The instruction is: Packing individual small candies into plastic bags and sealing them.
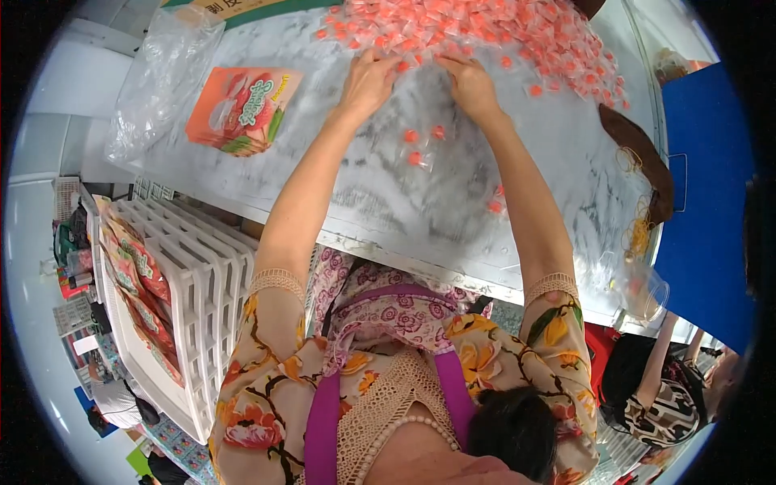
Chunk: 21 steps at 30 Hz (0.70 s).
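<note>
A large heap of small red-orange candies in clear wrappers (453, 24) covers the far side of the marbled table (356, 202). At its near edge, my left hand (370, 83) reaches in with fingers stretched out, and a wrapped candy (402, 66) lies by the fingertips. My right hand (472, 87) is just to the right, its fingers extended toward the left hand and touching the heap's edge. Both hands look open, though some fingertips are hard to separate from the candies. Between my forearms lie three loose candies (415, 158), and a couple more (495, 207) sit beside my right forearm.
A stack of printed red candy pouches (242, 109) lies on the left, next to a clear plastic bag (162, 81). White crates (190, 323) holding more pouches stand below left. On the right are a brown object (643, 158), yellow rubber bands (638, 238), a clear jar (647, 297) and a blue panel (707, 186).
</note>
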Each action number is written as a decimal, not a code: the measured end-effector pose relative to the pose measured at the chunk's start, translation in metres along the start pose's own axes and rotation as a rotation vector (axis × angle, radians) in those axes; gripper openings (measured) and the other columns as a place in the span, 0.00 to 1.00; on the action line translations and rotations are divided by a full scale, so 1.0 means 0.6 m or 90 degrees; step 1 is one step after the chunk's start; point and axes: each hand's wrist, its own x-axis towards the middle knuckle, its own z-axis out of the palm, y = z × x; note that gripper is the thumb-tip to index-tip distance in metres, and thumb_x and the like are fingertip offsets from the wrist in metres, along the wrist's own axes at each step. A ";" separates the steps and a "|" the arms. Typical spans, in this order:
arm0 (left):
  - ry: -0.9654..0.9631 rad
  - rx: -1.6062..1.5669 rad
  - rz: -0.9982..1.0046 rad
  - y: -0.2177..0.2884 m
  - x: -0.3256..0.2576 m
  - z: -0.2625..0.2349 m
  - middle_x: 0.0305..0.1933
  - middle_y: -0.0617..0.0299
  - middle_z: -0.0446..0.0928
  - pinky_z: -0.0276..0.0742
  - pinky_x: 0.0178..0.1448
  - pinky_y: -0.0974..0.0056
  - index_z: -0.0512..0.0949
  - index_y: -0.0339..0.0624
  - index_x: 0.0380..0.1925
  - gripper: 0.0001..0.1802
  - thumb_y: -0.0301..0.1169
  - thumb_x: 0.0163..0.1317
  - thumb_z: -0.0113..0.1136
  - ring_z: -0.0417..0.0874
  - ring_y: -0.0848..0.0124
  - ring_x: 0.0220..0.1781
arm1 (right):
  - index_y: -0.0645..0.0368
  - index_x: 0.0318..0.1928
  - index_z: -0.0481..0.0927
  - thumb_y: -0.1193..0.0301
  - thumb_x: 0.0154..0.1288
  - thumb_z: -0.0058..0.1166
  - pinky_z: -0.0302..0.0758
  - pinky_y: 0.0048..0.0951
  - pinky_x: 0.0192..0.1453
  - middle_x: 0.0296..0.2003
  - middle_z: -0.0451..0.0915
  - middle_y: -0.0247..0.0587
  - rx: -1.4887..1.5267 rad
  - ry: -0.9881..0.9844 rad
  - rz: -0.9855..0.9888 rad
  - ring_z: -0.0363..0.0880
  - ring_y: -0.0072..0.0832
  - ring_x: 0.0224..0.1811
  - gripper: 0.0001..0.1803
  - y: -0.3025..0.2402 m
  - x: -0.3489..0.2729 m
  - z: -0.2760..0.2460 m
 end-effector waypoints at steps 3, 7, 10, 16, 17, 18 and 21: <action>-0.027 0.028 0.026 0.009 0.001 -0.005 0.42 0.50 0.74 0.73 0.54 0.53 0.82 0.45 0.47 0.16 0.26 0.56 0.62 0.76 0.53 0.46 | 0.50 0.53 0.80 0.79 0.60 0.50 0.76 0.38 0.56 0.51 0.80 0.44 -0.041 0.020 -0.014 0.77 0.44 0.54 0.21 0.019 0.000 0.015; -0.018 0.014 0.001 0.006 -0.004 -0.002 0.42 0.51 0.73 0.74 0.52 0.54 0.84 0.49 0.44 0.15 0.27 0.55 0.64 0.76 0.55 0.44 | 0.48 0.55 0.79 0.79 0.61 0.50 0.77 0.38 0.55 0.49 0.80 0.45 -0.090 0.025 0.006 0.78 0.44 0.52 0.22 0.009 0.007 0.013; -0.046 -0.018 -0.024 0.009 -0.007 -0.002 0.41 0.52 0.73 0.74 0.52 0.55 0.85 0.50 0.43 0.15 0.29 0.53 0.67 0.77 0.56 0.44 | 0.47 0.54 0.79 0.78 0.61 0.50 0.78 0.39 0.51 0.46 0.81 0.45 -0.109 -0.019 0.012 0.80 0.44 0.47 0.21 0.006 0.005 0.004; -0.197 -0.099 -0.123 0.025 -0.031 -0.054 0.44 0.55 0.73 0.75 0.50 0.60 0.84 0.49 0.44 0.20 0.33 0.48 0.73 0.78 0.61 0.44 | 0.51 0.51 0.80 0.79 0.60 0.52 0.79 0.39 0.46 0.42 0.82 0.44 0.054 -0.136 0.048 0.81 0.44 0.42 0.18 -0.017 -0.030 -0.063; -0.240 -0.107 -0.141 0.026 -0.034 -0.063 0.46 0.56 0.73 0.76 0.48 0.61 0.84 0.51 0.46 0.23 0.34 0.47 0.75 0.78 0.64 0.44 | 0.52 0.50 0.81 0.80 0.59 0.53 0.78 0.39 0.46 0.41 0.82 0.45 0.101 -0.171 0.039 0.81 0.44 0.43 0.18 -0.020 -0.033 -0.070; -0.242 -0.107 -0.143 0.027 -0.039 -0.070 0.46 0.56 0.73 0.76 0.48 0.61 0.84 0.51 0.46 0.23 0.34 0.47 0.75 0.78 0.64 0.44 | 0.52 0.50 0.81 0.80 0.59 0.53 0.78 0.39 0.46 0.41 0.82 0.45 0.104 -0.172 0.041 0.81 0.44 0.43 0.18 -0.023 -0.035 -0.067; -0.227 -0.144 -0.099 0.034 -0.042 -0.071 0.48 0.56 0.72 0.76 0.49 0.62 0.79 0.51 0.54 0.33 0.35 0.43 0.77 0.78 0.66 0.45 | 0.55 0.51 0.80 0.81 0.58 0.53 0.77 0.37 0.50 0.43 0.82 0.46 0.074 -0.015 -0.025 0.81 0.43 0.44 0.19 -0.027 -0.039 -0.068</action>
